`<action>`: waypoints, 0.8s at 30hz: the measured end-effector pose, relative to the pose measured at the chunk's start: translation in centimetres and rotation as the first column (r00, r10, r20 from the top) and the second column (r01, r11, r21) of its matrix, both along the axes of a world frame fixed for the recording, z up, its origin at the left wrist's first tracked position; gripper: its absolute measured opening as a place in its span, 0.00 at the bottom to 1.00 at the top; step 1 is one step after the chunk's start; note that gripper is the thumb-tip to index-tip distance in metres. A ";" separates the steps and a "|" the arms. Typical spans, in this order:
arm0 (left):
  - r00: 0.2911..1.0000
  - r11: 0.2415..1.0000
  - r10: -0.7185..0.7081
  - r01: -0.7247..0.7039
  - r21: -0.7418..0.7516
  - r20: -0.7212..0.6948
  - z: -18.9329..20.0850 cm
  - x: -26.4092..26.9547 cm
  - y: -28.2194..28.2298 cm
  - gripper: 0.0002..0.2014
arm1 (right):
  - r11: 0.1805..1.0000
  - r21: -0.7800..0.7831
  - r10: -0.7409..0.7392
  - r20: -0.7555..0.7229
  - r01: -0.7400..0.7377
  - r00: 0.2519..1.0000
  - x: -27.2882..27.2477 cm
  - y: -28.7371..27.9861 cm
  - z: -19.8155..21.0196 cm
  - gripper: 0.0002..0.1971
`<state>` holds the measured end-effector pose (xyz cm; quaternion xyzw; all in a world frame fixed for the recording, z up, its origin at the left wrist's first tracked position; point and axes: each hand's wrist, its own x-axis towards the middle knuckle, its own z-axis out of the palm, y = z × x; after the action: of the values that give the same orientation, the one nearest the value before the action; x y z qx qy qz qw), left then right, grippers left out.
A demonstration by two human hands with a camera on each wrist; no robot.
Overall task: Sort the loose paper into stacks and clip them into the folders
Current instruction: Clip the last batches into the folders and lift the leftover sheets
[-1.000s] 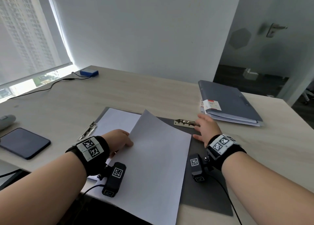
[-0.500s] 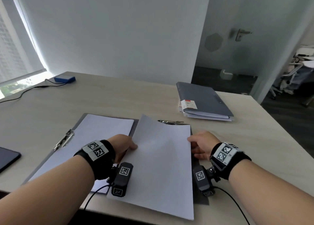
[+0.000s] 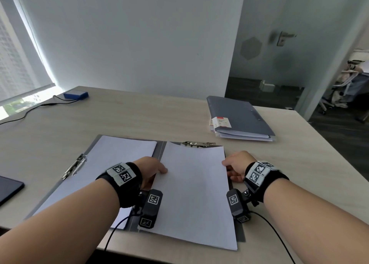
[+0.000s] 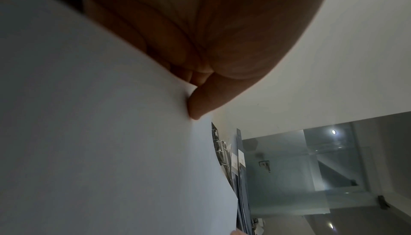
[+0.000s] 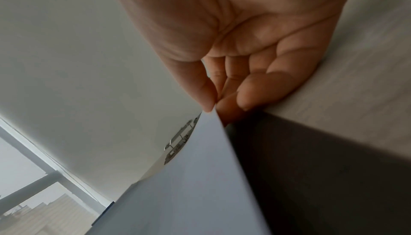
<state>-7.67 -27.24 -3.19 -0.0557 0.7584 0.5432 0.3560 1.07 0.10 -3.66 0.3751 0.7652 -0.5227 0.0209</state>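
Pale wood runs across the desk (image 3: 139,114), which sits against a plain white wall beside a bright window. An open folder (image 3: 161,150) lies flat at the near edge, with paper under the clip (image 3: 74,166) on its left half (image 3: 111,164). Over the right half lies a loose sheet (image 3: 193,194), its top edge just short of a second metal clip (image 3: 198,143). The left hand (image 3: 151,169) pinches the sheet's left edge, thumb on top and fingers curled beneath. The right hand (image 3: 236,165) pinches the right edge between thumb and fingertips (image 5: 229,108). Further back on the right, well apart, a closed grey folder (image 3: 238,116) rests on other papers. A dark phone (image 3: 9,190) lies at the left, and a blue box (image 3: 75,94) with a cable near the window.
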 end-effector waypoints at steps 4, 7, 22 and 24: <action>0.996 0.999 -0.013 0.009 -0.036 -0.087 1.3 0.3 0.3 0.06 | 0.999 -0.037 -0.021 -0.017 0.020 1.000 -0.4 0.2 0.0 0.02; 0.968 0.992 -0.072 0.044 -0.118 -0.241 2.1 -0.1 0.2 0.13 | 0.996 -0.081 -0.038 -0.054 0.034 0.998 -0.5 0.4 0.0 0.07; -0.223 0.142 -0.933 0.495 -0.857 -0.283 3.2 8.3 2.0 0.36 | 0.966 -0.232 -0.168 -0.215 0.117 0.962 -3.5 -1.1 1.1 0.09; -0.280 0.067 -0.933 0.481 -0.874 -0.226 2.9 8.5 2.1 0.40 | 0.950 -0.285 -0.190 -0.218 0.124 0.957 -4.0 -1.4 1.0 0.12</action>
<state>0.86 -25.12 -0.33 0.6313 0.7527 -0.0807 0.1684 -2.92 -1.31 -2.63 0.3621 0.6516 -0.6635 -0.0642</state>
